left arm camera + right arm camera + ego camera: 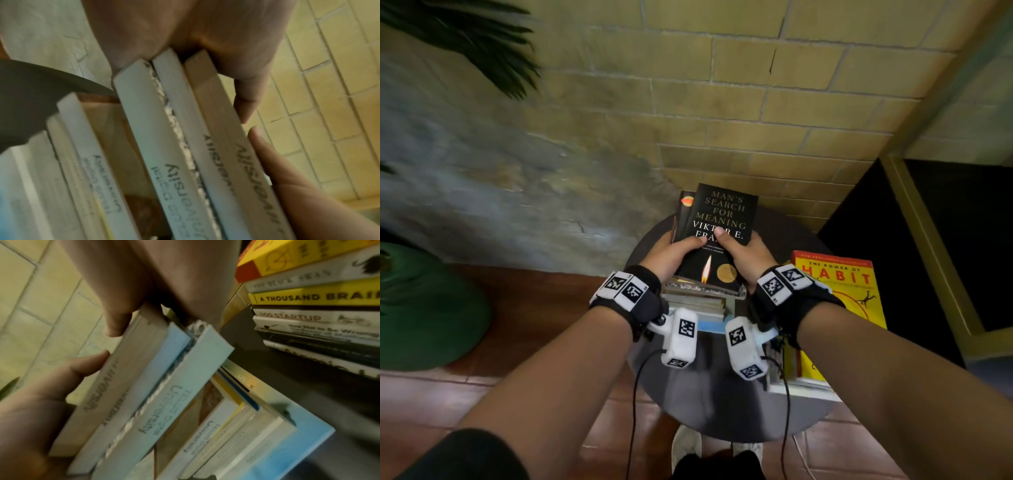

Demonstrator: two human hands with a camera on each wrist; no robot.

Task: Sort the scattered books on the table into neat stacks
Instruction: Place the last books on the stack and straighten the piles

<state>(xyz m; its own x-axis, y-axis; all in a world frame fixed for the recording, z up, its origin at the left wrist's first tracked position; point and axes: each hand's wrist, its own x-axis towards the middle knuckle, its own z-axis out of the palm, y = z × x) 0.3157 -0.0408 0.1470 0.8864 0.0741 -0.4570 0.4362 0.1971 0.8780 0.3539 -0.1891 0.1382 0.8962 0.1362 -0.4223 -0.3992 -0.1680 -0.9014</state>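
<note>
**Both hands grip a bundle of books above the centre stack**

Taking the centre stack (697, 303) as our landmark, nearest to us lies the bare rim of the round dark tabletop (722, 411), with two white shoes (686, 445) on the tiled floor below it.

Just above the stack we see our left hand (669, 251) and right hand (748, 255) grasping a bundle of books (717, 233), one hand at each side, thumbs pressed on the black top cover titled "Man's Search for Meaning". The left wrist view shows our left hand's fingers (249, 95) curled round the bundle's edge; the right wrist view shows the same clasp, with stamped lettering on the page edges. The bundle tilts away from the stack at its far end, and we cannot tell whether its near end touches the stack. A second dark cover with an orange mark (686, 200) juts out at the bundle's left.

To the right of the centre stack, apart from it, stands a second stack (316, 308) topped by the yellow "The Power of Habit" (839, 291).

Beyond the stack rises a brick wall (722, 102); far left of it we see plant leaves (465, 41) and a green cushion (428, 308).
</note>
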